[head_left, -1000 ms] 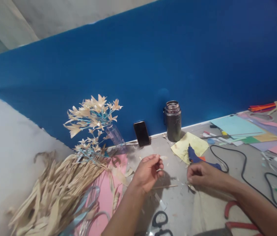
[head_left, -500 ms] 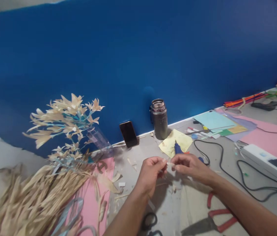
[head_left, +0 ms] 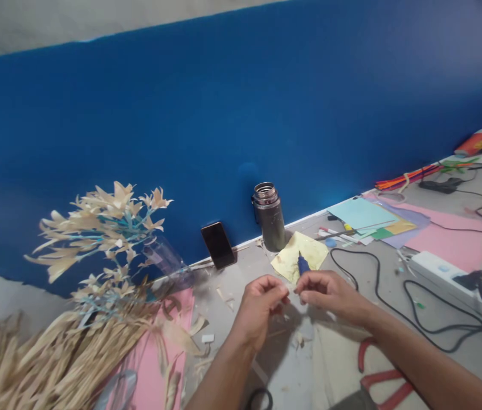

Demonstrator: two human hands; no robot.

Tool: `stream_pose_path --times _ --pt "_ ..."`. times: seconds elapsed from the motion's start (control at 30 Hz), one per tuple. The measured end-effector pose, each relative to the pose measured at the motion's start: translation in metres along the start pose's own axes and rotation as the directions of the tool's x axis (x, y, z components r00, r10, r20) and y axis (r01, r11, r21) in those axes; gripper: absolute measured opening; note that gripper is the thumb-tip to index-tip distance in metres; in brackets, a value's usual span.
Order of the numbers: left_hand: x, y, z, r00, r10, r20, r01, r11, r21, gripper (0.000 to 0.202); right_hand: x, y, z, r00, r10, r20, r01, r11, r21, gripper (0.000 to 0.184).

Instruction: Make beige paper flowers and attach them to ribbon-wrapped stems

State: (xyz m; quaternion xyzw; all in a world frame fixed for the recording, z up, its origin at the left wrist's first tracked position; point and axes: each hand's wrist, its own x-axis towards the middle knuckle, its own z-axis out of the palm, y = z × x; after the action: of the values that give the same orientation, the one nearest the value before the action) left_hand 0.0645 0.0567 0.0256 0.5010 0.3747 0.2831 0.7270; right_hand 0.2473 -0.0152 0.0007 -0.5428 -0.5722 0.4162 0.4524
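Note:
My left hand (head_left: 260, 303) and my right hand (head_left: 329, 293) meet just above the grey table (head_left: 446, 319), fingertips pinched together on a tiny pale scrap (head_left: 292, 290) held between them. Both sets of fingers are curled closed. Just behind my right hand a blue glue gun (head_left: 303, 264) lies on a yellow sheet (head_left: 296, 256). A spray of cream paper flowers on blue stems (head_left: 104, 228) stands to the left, above a heap of dried tan leaf strips (head_left: 53, 359).
A dark phone (head_left: 218, 245) and a metal flask (head_left: 269, 216) stand against the blue wall (head_left: 224, 114). Coloured paper sheets (head_left: 373, 219), pens, black cables (head_left: 395, 302) and a white power strip (head_left: 446, 270) fill the right. Red-handled scissors (head_left: 380, 381) lie near my right forearm.
A second ago my hands were apart, the right resting on the table. They have come together, pinching the small scrap. The view shifted right and tilted.

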Motion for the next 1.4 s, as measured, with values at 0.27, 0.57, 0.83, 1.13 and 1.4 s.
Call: stream_pose_path --times 0.27,0.57,0.83,1.13,1.4 --pt "0.075 -0.001 -0.009 0.986 0.056 -0.158 -0.04 0.994 0.106 0.028 0.003 0.02 -0.044 0.99 0.05 -0.13 -0.134 0.594 -0.793 0.018" --pt "0.101 -0.042 -0.016 0.978 -0.007 -0.208 0.031 0.993 0.111 0.028 0.009 0.032 -0.029 0.985 0.083 -0.154 -0.174 0.537 -0.826 0.037" --pt "0.107 -0.046 -0.021 0.976 -0.045 -0.213 0.052 0.998 0.027 0.026 0.004 0.029 -0.052 0.99 0.025 -0.136 -0.119 0.653 -0.748 0.019" --pt "0.101 -0.033 -0.024 0.998 -0.046 0.045 0.056 0.962 -0.267 0.038 0.002 0.031 -0.064 0.914 0.167 -0.37 -0.178 0.984 0.003 0.049" --pt "0.102 -0.034 -0.023 0.984 -0.058 0.17 0.12 0.915 -0.386 0.04 0.005 0.029 -0.048 0.976 0.085 -0.2 -0.111 0.986 -0.126 0.055"
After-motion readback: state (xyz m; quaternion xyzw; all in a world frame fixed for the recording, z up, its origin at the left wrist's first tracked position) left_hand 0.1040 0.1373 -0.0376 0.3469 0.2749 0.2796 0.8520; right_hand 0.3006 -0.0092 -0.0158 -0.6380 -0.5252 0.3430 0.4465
